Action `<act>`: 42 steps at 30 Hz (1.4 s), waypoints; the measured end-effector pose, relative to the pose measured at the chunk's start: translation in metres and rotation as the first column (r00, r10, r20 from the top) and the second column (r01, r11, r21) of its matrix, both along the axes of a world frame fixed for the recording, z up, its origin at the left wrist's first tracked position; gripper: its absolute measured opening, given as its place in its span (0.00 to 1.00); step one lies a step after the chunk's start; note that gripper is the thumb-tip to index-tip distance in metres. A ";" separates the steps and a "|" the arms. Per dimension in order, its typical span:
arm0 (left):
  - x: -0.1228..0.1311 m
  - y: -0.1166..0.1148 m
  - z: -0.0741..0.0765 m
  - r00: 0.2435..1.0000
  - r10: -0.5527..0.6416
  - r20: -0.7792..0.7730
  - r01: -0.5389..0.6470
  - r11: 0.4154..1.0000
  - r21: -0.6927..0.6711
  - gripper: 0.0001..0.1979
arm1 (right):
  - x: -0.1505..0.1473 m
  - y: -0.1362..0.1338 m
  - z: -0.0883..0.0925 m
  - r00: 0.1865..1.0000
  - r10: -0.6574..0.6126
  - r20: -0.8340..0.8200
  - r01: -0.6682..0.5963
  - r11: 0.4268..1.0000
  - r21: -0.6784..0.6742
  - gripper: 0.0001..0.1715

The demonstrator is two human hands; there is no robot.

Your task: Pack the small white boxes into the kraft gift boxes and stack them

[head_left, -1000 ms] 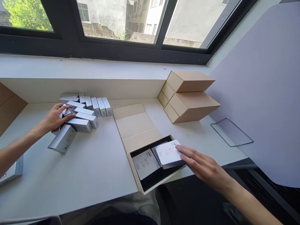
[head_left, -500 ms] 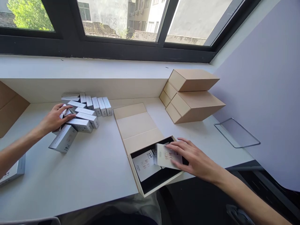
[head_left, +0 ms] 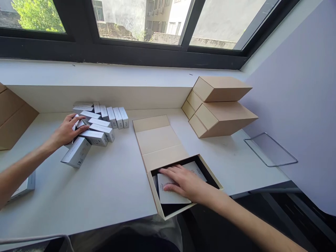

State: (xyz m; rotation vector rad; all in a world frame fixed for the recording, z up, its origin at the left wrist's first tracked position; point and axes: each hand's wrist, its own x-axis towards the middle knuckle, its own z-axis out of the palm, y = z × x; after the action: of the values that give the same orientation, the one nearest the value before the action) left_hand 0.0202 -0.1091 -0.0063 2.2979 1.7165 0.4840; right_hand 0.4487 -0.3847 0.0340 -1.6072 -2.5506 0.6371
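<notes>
My right hand [head_left: 183, 183] is inside an open beige carton [head_left: 154, 197] with a black interior. Its fingers are stretched out over a flat white box [head_left: 173, 196] with printing, touching its top. Another white box [head_left: 195, 169] lies in the carton to the right, partly covered by my hand. On the left, my left hand [head_left: 68, 130] reaches into a cluster of small white boxes. Thumb and fingers are around one small white box [head_left: 81, 123], mostly hidden by the hand. A larger white box [head_left: 78, 152] stands in front of it.
The carton's unfolded lid [head_left: 157, 138] lies flat behind it on the white table [head_left: 118, 189]. Several closed beige cartons [head_left: 223, 115] are stacked at the back right. A thin metal frame [head_left: 270, 149] stands by the right wall. A brown carton [head_left: 15, 122] is at far left.
My right hand has moved left and down inside the carton, and the white box it held now lies at the left there. My left hand has stayed at the small boxes.
</notes>
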 end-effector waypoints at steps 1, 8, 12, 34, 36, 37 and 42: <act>0.000 0.000 0.000 1.000 0.000 0.002 0.000 1.000 -0.001 0.34 | -0.003 0.002 -0.001 1.000 -0.016 0.015 0.017 1.000 -0.020 0.29; 0.000 0.005 -0.007 0.997 -0.025 0.071 0.022 0.999 0.043 0.34 | -0.007 -0.009 0.007 0.993 0.097 -0.065 -0.087 0.987 0.135 0.25; 0.003 0.009 -0.006 0.991 -0.055 0.124 0.049 0.997 0.054 0.34 | -0.022 0.026 0.039 0.935 0.110 -0.337 0.024 0.928 0.371 0.20; 0.008 0.009 -0.012 0.988 -0.051 0.144 0.053 0.998 -0.014 0.35 | 0.018 0.193 0.066 0.701 -0.379 -0.604 0.488 0.872 0.019 0.21; 0.007 0.008 -0.014 0.991 -0.047 0.128 0.050 0.999 -0.021 0.36 | 0.048 0.151 0.081 0.679 -0.343 -0.649 0.527 0.843 0.106 0.21; 0.006 0.007 -0.015 0.992 -0.042 0.118 0.046 0.999 -0.026 0.36 | 0.060 0.127 0.087 0.691 -0.322 -0.648 0.544 0.822 0.171 0.21; -0.001 0.007 -0.016 0.998 -0.036 0.057 0.038 0.999 -0.025 0.35 | 0.076 0.009 0.114 0.867 -0.378 -0.324 0.497 0.701 0.511 0.12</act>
State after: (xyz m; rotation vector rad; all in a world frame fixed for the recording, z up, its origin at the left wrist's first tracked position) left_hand 0.0188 -0.1025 -0.0221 2.2714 1.6414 0.5104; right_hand 0.5250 -0.3759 0.1484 -1.7010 -1.8286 -0.0480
